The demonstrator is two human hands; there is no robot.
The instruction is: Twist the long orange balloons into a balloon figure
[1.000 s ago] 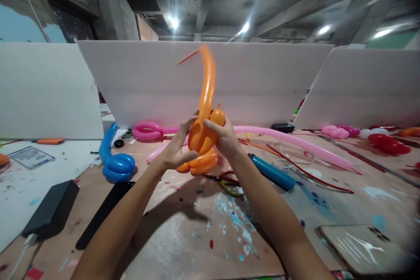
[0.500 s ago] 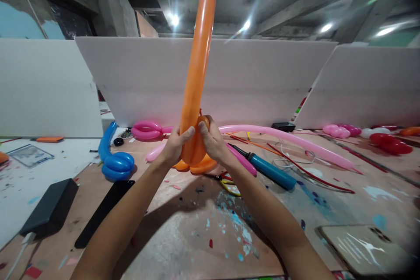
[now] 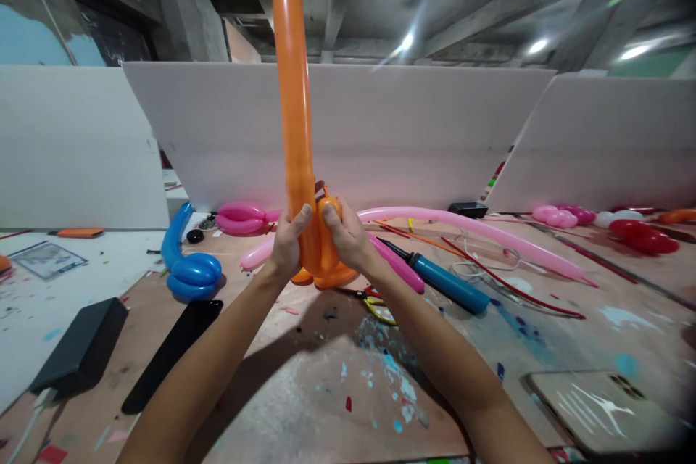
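Note:
A long orange balloon (image 3: 294,94) stands nearly upright over the table, its top running out of the picture. Low down it bends back on itself, with a short end and knot beside the long part. My left hand (image 3: 288,241) is closed around the long part, thumb in front. Around the short knotted end my right hand (image 3: 346,233) is closed, its thumb pressing on it. More orange balloon loops show just below the hands, close to the tabletop; whether they join the held balloon I cannot tell.
Right of the hands lie a blue hand pump (image 3: 449,283), a long pink balloon (image 3: 489,230) and yellow-handled scissors (image 3: 379,307). To the left are a blue balloon shape (image 3: 194,275), a black power bank (image 3: 81,344) and a black strip (image 3: 172,355). A phone (image 3: 595,406) lies front right. White boards (image 3: 413,138) stand behind.
The long part of the balloon has swung left and more upright, so its tip has left the picture. The short knotted end now shows further apart from it. Both hands keep their hold.

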